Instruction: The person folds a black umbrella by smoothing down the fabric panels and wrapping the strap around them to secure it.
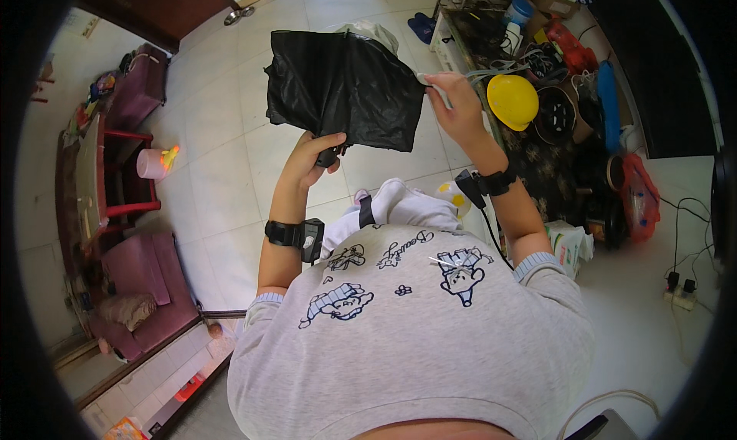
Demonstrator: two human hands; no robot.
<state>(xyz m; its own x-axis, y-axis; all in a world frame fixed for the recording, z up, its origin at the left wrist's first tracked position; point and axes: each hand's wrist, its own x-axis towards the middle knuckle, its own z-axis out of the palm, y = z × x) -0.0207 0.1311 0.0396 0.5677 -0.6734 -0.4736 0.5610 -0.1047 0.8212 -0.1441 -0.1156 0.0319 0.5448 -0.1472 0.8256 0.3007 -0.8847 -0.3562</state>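
Note:
A black folding umbrella (345, 88) hangs in front of me, its fabric loose and creased. My left hand (314, 155) grips its short black handle (327, 157) from below, thumb on top at the fabric's lower edge. With thumb and fingertips, my right hand (458, 106) pinches the right corner of the fabric, near a rib tip. That corner is drawn out to the right. Behind the umbrella's upper edge shows a pale translucent plastic bag (374, 34); what supports it is hidden.
To the right, a patterned low cabinet (527, 155) carries a yellow hard hat (512, 102), a blue-lidded container (518, 12) and other clutter. A yellow-spotted ball (454, 197) lies by my legs. At left are a pink bin (151, 163), a red-framed table (92, 181) and a purple sofa (141, 273).

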